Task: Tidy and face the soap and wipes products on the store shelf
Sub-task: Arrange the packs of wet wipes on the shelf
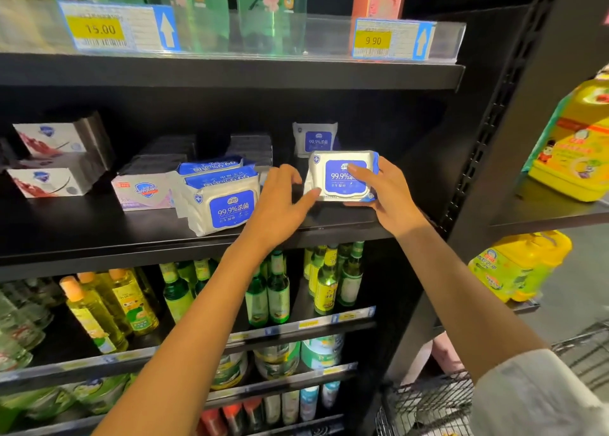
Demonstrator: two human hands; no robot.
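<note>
- Both forearms reach up and forward to the black middle shelf [99, 238].
- Right hand [384, 195]: grip closed on the right end of a white soft wipes pack with a blue label [339, 175], thumb across the label, fingers beneath; the pack stands tilted at the shelf's right front.
- Left hand [280, 201]: fingers relaxed and extended, grip open, index fingertip touching the pack's lower left corner.
- Stack of matching blue-and-white wipes packs [220, 195] sits just left of that hand; a pale boxed soap bar [141, 193] beside it.
</note>
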